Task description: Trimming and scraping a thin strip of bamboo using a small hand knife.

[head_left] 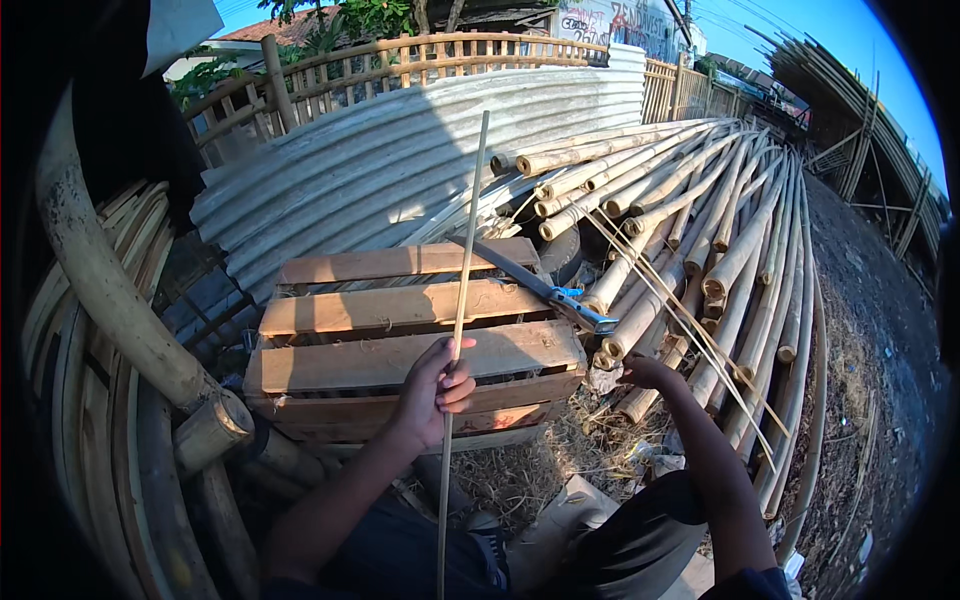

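My left hand (pixel 437 392) is closed round a long, thin bamboo stick (pixel 467 270), which stands nearly upright in front of me. The stick's upper end rises past the slatted wooden crate (pixel 400 362), and its lower part runs down over my lap. On the crate's top lies a handsaw (pixel 515 272) with a blue and black handle, pointing to the far left. My right hand (pixel 650 374) is low beside the crate's right corner, near the cut ends of bamboo poles (pixel 632 330). Its fingers are dark and partly hidden, so their grip is unclear.
Two thin bamboo strips (pixel 690 325) lie across the pole pile at right. A thick bamboo pole (pixel 130 300) slants along my left, over split bamboo lengths (pixel 75 400). Corrugated sheeting (pixel 330 190) and a bamboo fence (pixel 400 65) stand behind. Dry shavings (pixel 520 485) litter the ground.
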`<state>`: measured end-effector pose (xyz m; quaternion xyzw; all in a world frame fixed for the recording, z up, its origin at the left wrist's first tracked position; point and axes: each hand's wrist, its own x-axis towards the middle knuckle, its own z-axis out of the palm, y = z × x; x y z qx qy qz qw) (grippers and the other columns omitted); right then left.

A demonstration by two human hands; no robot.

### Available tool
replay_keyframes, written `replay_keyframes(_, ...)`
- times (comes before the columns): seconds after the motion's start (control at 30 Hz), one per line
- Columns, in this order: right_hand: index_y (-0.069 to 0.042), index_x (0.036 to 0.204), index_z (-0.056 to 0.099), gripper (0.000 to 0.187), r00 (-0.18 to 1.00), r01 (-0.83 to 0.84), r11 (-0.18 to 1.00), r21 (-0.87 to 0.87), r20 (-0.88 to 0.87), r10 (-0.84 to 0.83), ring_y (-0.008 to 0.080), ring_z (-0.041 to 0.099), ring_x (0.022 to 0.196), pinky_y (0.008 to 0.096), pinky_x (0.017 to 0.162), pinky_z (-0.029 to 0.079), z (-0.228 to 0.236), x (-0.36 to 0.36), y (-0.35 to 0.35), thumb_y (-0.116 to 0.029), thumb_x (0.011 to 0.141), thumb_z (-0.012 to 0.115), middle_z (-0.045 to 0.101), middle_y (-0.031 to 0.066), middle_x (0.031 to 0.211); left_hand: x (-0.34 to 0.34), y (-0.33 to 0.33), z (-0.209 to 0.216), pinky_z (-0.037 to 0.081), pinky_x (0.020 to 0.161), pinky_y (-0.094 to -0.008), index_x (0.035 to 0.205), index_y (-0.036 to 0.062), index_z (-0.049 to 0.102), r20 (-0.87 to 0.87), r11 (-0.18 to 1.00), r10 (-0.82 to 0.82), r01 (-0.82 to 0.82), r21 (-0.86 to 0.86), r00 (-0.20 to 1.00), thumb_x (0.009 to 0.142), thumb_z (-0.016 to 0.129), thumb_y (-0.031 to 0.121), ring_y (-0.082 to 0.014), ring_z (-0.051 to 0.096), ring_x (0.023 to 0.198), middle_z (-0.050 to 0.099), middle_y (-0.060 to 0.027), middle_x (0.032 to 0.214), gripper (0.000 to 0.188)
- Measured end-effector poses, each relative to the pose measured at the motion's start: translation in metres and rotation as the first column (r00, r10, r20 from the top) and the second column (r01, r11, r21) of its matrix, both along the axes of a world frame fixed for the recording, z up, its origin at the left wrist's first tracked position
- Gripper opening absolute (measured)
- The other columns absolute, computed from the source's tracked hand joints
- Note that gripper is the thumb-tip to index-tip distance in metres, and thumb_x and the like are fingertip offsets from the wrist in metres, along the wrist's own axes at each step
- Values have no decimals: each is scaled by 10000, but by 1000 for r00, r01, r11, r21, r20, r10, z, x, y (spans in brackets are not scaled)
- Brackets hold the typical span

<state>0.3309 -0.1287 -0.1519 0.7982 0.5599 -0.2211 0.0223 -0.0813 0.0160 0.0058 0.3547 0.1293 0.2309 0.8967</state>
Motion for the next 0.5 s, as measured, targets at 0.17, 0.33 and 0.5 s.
replay_keyframes(0.17,-18,968,651,354,930,353,779,518,-288,-230,308,642,786,385,722,490,48,8,36,-334,814,621,660,176,871,0,0,1,202,397,-176,1146,70,492,-45,999,31,-31,11,998,955,451,297,-32,236,439,294,56,567,300)
replay_keyframes(0.33,-55,1121,581,459,797,410,862,300,-576,-179,146,626,763,314,570,500,129,-19,99,-419,841,574,641,70,1016,4,-1,-1,201,412,-181,1143,72,491,-79,999,34,-32,18,996,950,457,304,-31,231,444,292,62,568,304)
replay_keyframes(0.5,-30,959,669,331,849,168,902,396,-523,71,120,602,690,346,600,512,111,-28,141,-311,785,688,656,40,818,7,-7,0,201,419,-178,1133,77,487,-106,999,40,-37,29,994,955,443,314,-29,225,452,287,63,571,300)
